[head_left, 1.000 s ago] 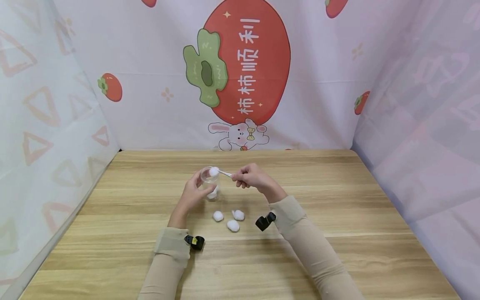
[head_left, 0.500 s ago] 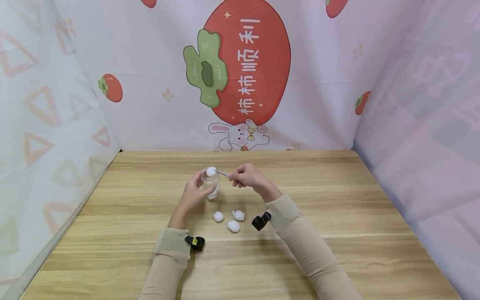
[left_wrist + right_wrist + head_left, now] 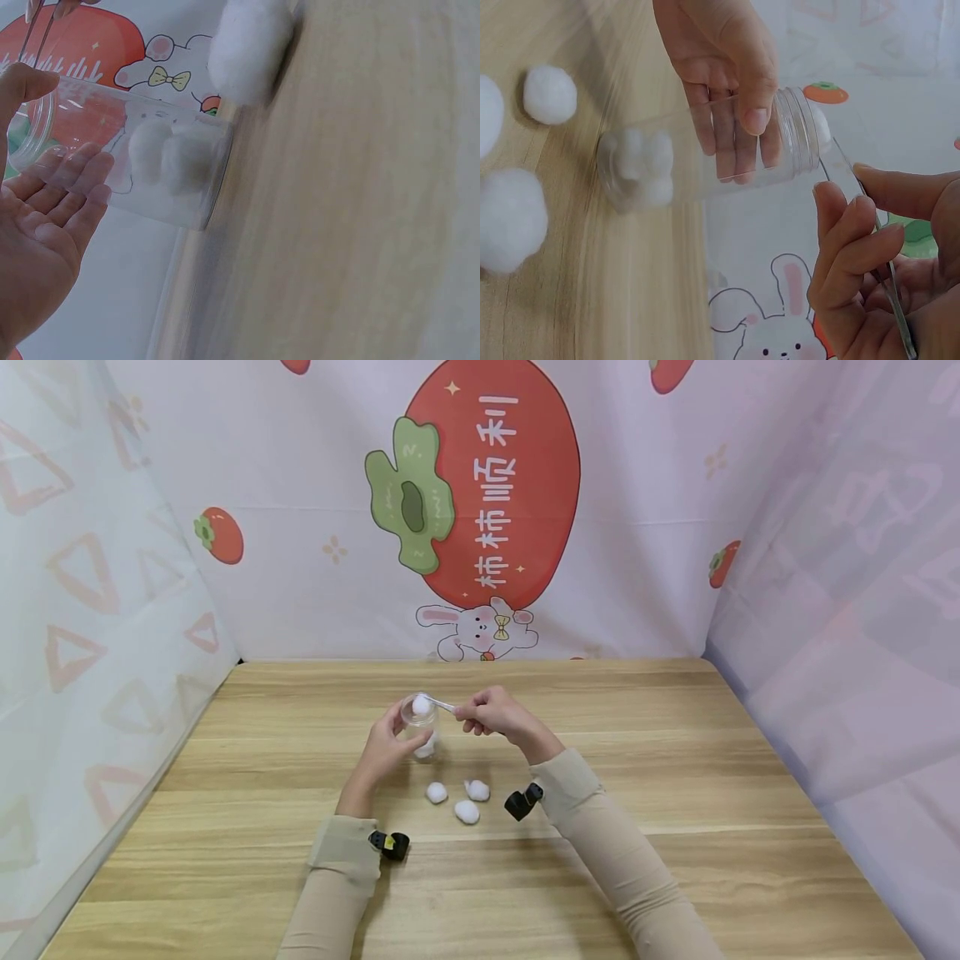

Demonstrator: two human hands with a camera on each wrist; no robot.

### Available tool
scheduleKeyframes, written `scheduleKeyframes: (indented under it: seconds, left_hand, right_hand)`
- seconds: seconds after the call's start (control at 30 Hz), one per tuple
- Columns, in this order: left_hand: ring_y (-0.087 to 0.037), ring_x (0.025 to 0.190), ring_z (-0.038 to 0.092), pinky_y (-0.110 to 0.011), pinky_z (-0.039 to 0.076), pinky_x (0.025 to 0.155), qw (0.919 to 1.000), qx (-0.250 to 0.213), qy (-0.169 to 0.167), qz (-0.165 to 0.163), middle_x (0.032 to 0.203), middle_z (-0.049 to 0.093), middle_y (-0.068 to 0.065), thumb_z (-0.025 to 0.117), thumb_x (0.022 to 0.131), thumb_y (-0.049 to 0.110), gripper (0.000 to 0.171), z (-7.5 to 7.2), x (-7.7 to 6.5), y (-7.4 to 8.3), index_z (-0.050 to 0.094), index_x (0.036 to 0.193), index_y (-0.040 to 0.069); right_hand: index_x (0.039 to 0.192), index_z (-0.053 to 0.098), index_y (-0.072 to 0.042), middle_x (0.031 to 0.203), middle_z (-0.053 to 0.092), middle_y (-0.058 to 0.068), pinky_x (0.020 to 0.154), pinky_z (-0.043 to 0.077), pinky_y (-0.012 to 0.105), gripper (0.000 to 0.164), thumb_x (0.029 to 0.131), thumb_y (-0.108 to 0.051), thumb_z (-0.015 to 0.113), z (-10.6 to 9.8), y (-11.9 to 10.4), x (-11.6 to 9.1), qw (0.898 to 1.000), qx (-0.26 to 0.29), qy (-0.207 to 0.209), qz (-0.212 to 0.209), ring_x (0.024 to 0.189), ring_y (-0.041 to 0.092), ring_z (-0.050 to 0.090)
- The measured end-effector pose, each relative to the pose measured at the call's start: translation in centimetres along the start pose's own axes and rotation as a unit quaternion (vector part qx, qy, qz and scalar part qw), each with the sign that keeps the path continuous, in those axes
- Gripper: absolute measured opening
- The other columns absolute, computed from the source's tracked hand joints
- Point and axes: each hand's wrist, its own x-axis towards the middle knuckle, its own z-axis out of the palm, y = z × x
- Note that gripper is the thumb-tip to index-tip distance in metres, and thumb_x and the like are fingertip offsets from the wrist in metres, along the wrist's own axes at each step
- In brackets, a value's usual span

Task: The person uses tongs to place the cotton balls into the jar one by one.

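Backdrop: a white cloth [image 3: 300, 593] printed with fruit and a rabbit hung beyond a wood-grain table [image 3: 637, 860]. From left to right:

Left hand [image 3: 384, 748]: thumb and fingers gripped the upper wall from opposite sides.
Jar [image 3: 686, 154]: clear, upright; probably light and rather slippery, best held around its upper wall.
Inner cotton balls [image 3: 184, 161]: lay at the jar's bottom; exact count unclear.
Upper cotton ball [image 3: 422, 706]: sat at the jar's mouth; seemingly soft, very light, easily squashed, best nipped lightly at its side.
Three loose cotton balls [image 3: 467, 812]: lay on the near side, apart from the jar.
Tweezers [image 3: 444, 705]: slim, metallic, presumably springy; tips met the upper ball, their closure uncertain.
Right hand [image 3: 501, 713]: fingers curled, pinching the tweezers.
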Motion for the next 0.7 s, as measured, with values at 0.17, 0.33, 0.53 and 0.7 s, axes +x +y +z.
scheduleKeyframes:
  seconds: [0.17, 0.33, 0.53, 0.7]
  left_hand:
    - [-0.038, 0.14, 0.041, -0.046, 0.032, 0.122, 0.9999, -0.001, 0.006, 0.013, 0.145, 0.047, -0.024, 0.07, 0.087, 0.013, 0.067, 0.0, 0.6, -1.6, 0.038, 0.144, 0.0]
    - [-0.037, 0.14, 0.041, -0.047, 0.032, 0.122, 0.9999, 0.001, 0.007, 0.01, 0.145, 0.047, -0.023, 0.071, 0.087, 0.016, 0.068, 0.0, 0.6, -1.6, 0.038, 0.144, 0.002]
    - [-0.037, 0.141, 0.041, -0.046, 0.032, 0.122, 1.0, 0.004, 0.006, 0.004, 0.146, 0.046, -0.023, 0.07, 0.087, 0.016, 0.068, 0.0, 0.6, -1.7, 0.037, 0.145, 0.002]
    - [-0.037, 0.141, 0.041, -0.045, 0.031, 0.122, 1.0, -0.001, 0.006, 0.003, 0.145, 0.047, -0.024, 0.07, 0.087, 0.014, 0.066, 0.0, 0.5, -1.5, 0.038, 0.144, 0.001]
  right_hand:
    - [0.084, 0.067, -0.002, 0.063, 0.06, -0.002, 0.049, 0.039, 0.016, 0.021, 0.092, -0.021, 0.065, 0.0, -0.2, -0.2, 0.999, -0.036, 0.012, -0.005, 0.056, 0.008, 0.05]
    - [0.087, 0.069, -0.002, 0.067, 0.061, 0.0, 0.05, 0.041, 0.018, 0.022, 0.092, -0.023, 0.065, 0.0, -0.4, -0.5, 0.997, -0.067, 0.023, -0.016, 0.059, 0.011, 0.052]
    - [0.088, 0.069, 0.001, 0.065, 0.059, -0.002, 0.048, 0.041, 0.017, 0.021, 0.09, -0.02, 0.067, -0.2, -0.3, -1.0, 0.998, -0.064, 0.021, -0.02, 0.056, 0.009, 0.051]
    - [0.09, 0.068, 0.003, 0.064, 0.059, -0.002, 0.048, 0.043, 0.017, 0.022, 0.089, -0.019, 0.068, -0.4, -0.1, -1.5, 0.997, -0.067, 0.017, -0.025, 0.055, 0.009, 0.051]
